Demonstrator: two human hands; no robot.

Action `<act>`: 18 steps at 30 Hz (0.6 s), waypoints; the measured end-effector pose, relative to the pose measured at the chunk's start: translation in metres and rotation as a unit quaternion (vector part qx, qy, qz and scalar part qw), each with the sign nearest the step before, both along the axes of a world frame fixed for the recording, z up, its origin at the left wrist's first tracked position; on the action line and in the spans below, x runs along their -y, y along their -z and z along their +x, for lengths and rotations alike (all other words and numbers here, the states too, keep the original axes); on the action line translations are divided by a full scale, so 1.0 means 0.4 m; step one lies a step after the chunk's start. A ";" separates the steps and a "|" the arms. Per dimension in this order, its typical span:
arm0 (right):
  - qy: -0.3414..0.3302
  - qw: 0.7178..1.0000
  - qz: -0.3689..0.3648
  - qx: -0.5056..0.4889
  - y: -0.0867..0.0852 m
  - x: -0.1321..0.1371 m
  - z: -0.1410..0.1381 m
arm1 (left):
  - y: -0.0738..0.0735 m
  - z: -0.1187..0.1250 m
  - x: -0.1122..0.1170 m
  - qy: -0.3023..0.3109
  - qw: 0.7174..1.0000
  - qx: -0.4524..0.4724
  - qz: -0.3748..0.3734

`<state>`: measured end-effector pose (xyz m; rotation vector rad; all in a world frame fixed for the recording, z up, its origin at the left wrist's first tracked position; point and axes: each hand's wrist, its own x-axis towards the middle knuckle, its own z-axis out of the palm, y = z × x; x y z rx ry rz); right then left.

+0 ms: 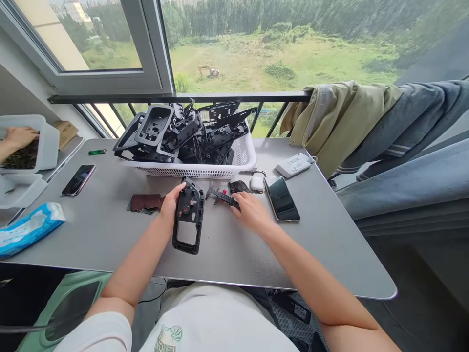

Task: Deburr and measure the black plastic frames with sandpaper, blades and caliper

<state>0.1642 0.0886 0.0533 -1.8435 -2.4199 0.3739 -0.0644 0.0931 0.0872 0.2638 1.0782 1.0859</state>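
My left hand (pixel 171 203) grips the upper left edge of a black plastic frame (pixel 188 225), which rests on the grey table (pixel 110 234) and has a rectangular opening in its lower part. My right hand (pixel 252 211) has its fingers on the end of a dark vernier caliper (pixel 222 197), whose jaws point left toward the frame. The caliper lies close to the frame's right side. A scrap of brown abrasive paper (pixel 145 202) lies left of my left hand.
A white mesh basket (pixel 194 171) heaped with black plastic parts stands at the back. Around it are two phones, a power bank, earbud case, and lighter. At left, a co-worker's hand (pixel 20 138) reaches into a white bin (pixel 47 144). Clothing hangs over the railing (pixel 256 96).
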 end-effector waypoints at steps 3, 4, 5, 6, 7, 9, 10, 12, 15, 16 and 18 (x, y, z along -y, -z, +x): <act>0.019 1.000 -0.012 0.005 0.033 0.013 -0.013 | 0.035 0.016 0.011 0.033 0.999 0.009 0.004; 0.028 1.000 -0.013 0.005 0.043 0.013 -0.016 | 0.043 0.020 0.013 0.041 0.999 0.012 0.005; 0.036 0.999 -0.012 0.002 0.051 0.012 -0.018 | 0.051 0.024 0.015 0.049 0.999 0.013 0.006; 0.043 0.999 -0.008 -0.003 0.057 0.010 -0.019 | 0.057 0.027 0.017 0.055 0.998 0.015 0.008; 0.050 0.999 -0.004 -0.010 0.062 0.008 -0.019 | 0.062 0.028 0.019 0.060 0.998 0.017 0.011; 0.060 0.998 0.005 -0.027 0.065 0.008 -0.014 | 0.070 0.028 0.022 0.065 0.997 0.021 0.019; 0.065 0.997 0.009 -0.037 0.065 0.009 -0.010 | 0.073 0.027 0.025 0.066 0.997 0.023 0.023; 0.074 0.995 0.016 -0.058 0.060 0.015 -0.002 | 0.078 0.025 0.029 0.070 0.997 0.026 0.036; 0.074 0.993 0.028 -0.092 0.044 0.031 0.007 | 0.085 0.022 0.036 0.094 0.993 0.022 0.068; 0.069 0.991 0.032 -0.114 0.038 0.038 0.009 | 0.087 0.022 0.038 0.107 0.991 0.019 0.077; 0.048 0.984 0.034 -0.167 0.028 0.052 0.010 | 0.091 0.022 0.041 0.132 0.988 0.015 0.080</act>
